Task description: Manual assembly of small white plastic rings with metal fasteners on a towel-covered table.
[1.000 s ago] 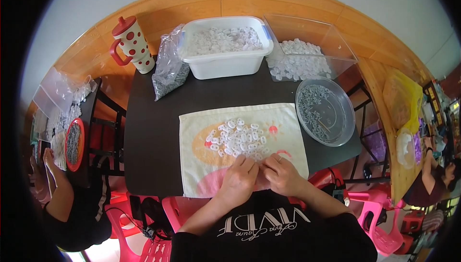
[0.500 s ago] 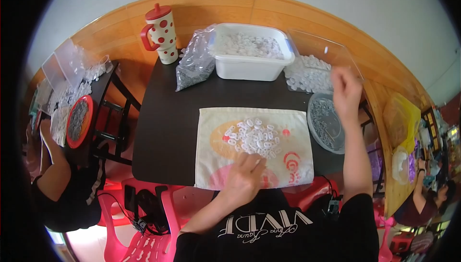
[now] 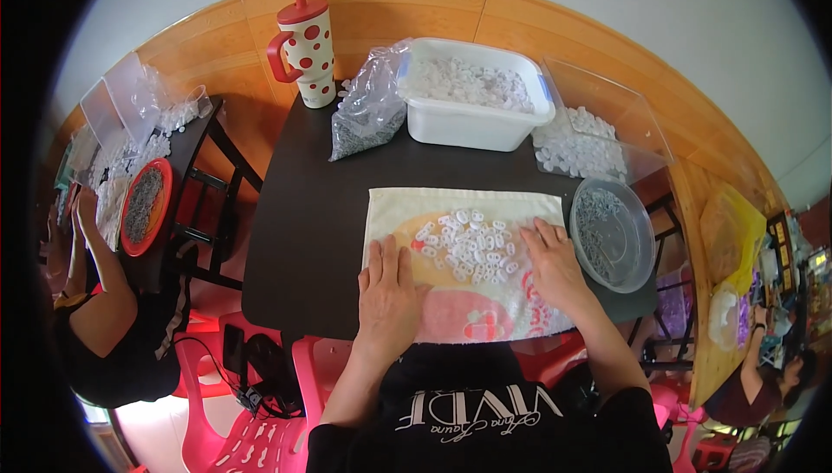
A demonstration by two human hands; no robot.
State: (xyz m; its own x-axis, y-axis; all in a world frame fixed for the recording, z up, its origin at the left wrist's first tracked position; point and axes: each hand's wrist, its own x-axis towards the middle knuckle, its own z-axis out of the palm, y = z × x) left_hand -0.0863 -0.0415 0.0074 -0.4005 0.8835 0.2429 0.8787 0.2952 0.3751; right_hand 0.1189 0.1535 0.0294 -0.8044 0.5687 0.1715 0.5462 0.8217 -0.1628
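Palm down at the towel's left side with the left hand (image 3: 387,295) — opened wide, fingers out nearly straight and pointing away from the body, thumb turned in toward the middle. Likewise on the right half of the towel (image 3: 394,204) with the right hand (image 3: 555,272): palm down, open, fingers a little bent and slightly parted, fingertips near the towel's right edge. Seen on the cloth between both hands: a loose heap of small white pieces (image 3: 472,246), oblong with holes, many lying flat, some overlapping. Just beside the heap on the right-hand side; a little farther off on the left. Under the palms — cannot tell. Beneath the towel, a dark table (image 3: 299,230). Along its far side, left to right: a red-spotted tumbler (image 3: 314,64), upright; a clear bag (image 3: 371,122) of grey bits, leaning near a white tub (image 3: 468,129) filled with pale pieces; a clear box (image 3: 652,122) with more white pieces. Near the towel's right edge, a round basin (image 3: 626,252) with grey bits gathered mostly to its left. Off to the left, at another table, a co-worker's arm (image 3: 106,304) near a red tray (image 3: 166,204) of grey bits.
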